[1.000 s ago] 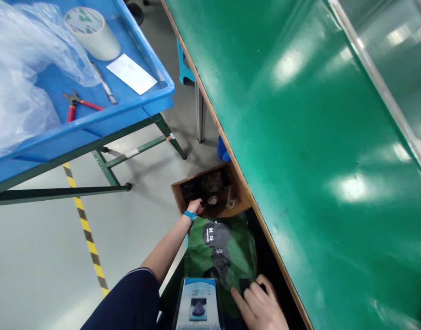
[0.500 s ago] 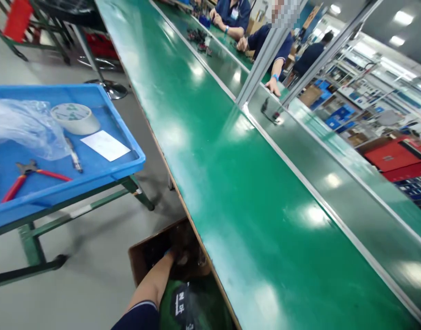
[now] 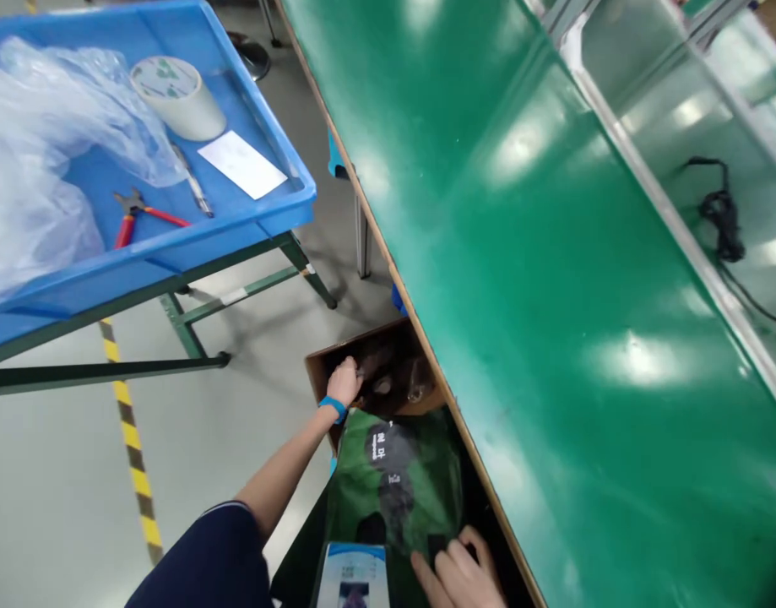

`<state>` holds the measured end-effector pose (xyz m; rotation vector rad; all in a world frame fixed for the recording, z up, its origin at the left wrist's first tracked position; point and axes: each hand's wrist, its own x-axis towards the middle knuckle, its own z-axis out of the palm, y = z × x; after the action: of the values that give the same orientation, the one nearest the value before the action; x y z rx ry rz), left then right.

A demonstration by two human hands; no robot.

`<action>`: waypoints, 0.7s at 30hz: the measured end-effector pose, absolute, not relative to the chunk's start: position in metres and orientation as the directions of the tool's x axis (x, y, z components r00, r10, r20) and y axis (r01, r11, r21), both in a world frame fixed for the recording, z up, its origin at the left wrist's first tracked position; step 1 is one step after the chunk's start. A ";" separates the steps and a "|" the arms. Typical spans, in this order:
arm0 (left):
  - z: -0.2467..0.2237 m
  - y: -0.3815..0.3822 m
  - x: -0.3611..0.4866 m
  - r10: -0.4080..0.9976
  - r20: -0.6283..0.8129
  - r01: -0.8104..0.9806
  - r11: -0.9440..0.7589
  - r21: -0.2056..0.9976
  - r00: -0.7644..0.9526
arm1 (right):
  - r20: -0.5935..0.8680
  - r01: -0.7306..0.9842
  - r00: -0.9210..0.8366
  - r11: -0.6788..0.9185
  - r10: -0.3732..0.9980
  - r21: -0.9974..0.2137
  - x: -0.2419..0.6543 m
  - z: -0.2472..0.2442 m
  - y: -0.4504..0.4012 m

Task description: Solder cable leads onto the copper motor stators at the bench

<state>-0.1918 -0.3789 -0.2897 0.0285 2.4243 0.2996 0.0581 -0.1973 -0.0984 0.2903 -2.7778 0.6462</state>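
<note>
My left hand (image 3: 345,382), with a blue wristband (image 3: 333,409) behind it, reaches into a cardboard box (image 3: 319,365) beneath the table's edge. Its fingers are curled closed; whatever they grip is hidden. Dark things and clear plastic bags (image 3: 418,380) lie in the shaded box. Low in the view, my right hand (image 3: 460,574) hovers by the green apron (image 3: 425,473) over my lap. Some of its fingers are bent and others stretched, apart from one another, and nothing shows in them. A badge (image 3: 355,566) hangs in front of the apron.
Along the right runs a green-topped table (image 3: 501,253); a black cable (image 3: 723,224) lies in the channel beyond its rail. On the left, a blue tray (image 3: 248,221) holds plastic film (image 3: 33,186), a tape roll (image 3: 191,105), a pen (image 3: 194,181), white paper (image 3: 243,164) and red-handled cutters (image 3: 132,211).
My view has tilted down and turned, so the co-workers are out of sight. My right hand has come into view at the bottom. My left hand, deep in the box before, now shows near its rim.
</note>
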 end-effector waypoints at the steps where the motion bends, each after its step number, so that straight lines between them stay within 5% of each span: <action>1: -0.286 -0.387 -0.184 0.112 -0.669 -0.012 0.984 0.178 -0.735 | 0.303 -0.256 -0.944 0.871 -0.131 -0.420 0.057 -0.097 -0.198; 4: -0.278 -0.402 -0.164 0.196 -0.768 0.135 0.980 0.143 -0.610 | 0.245 -0.265 -0.955 0.855 -0.168 -0.446 0.054 -0.088 -0.197; 12: -0.279 -0.387 -0.166 0.392 -0.805 0.311 0.911 0.271 -0.445 | 0.199 -0.274 -0.959 0.835 -0.201 -0.478 0.057 -0.082 -0.193; 21: -0.259 -0.372 -0.238 0.232 -0.570 0.156 0.971 0.179 -0.788 | 0.170 -0.266 -0.963 0.818 -0.207 -0.509 0.056 -0.076 -0.192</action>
<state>-0.2376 -0.3718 -0.2592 0.2720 2.4936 0.1613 0.0563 -0.1918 -0.0763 0.3778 -2.8934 0.8342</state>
